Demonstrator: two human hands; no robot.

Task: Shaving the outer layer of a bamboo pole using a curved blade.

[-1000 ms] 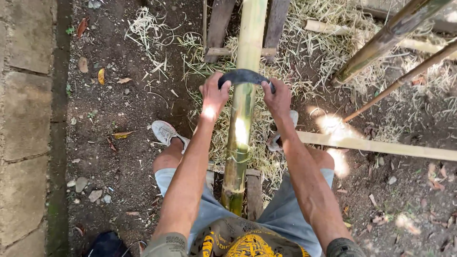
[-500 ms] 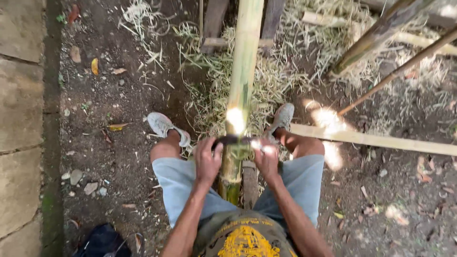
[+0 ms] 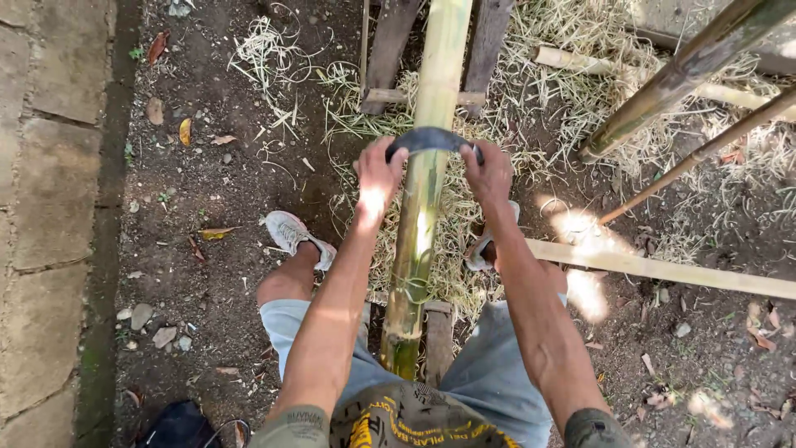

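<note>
Bare dark earth (image 3: 215, 199) makes up the ground, scattered with dry leaves, small stones and pale shavings (image 3: 274, 50), which lie thickest around the work at the far middle and right. Along the left edge runs a paving of grey stone blocks (image 3: 50, 191). On the right two slanting bamboo poles (image 3: 688, 66) cross the upper corner, and a pale split strip (image 3: 663, 270) lies flat across the dirt, with a sunlit patch beside it.

A long green-yellow bamboo culm (image 3: 423, 207) runs from the person's lap away to the far edge, resting over a low wooden frame (image 3: 390, 58) at the far end and a wooden block (image 3: 438, 332) near the knees. Across the culm sits a curved dark blade (image 3: 431, 139), arched over the top of the stem. The left hand (image 3: 377, 174) is clamped on the blade's left end and the right hand (image 3: 491, 172) on its right end, both fists closed around the handles, one on each side of the culm.

Half a second ago the blade and both hands were drawn in close to the body, near the knees, with the arms bent. Now the arms are stretched out and the blade sits much farther up the culm, about where it stood a second ago. The culm itself has not shifted.

Grey shorts cover the thighs, and a light shoe (image 3: 290, 232) is planted on the dirt to the left of the stem; the other foot, right of it, is partly hidden by the right forearm.
</note>
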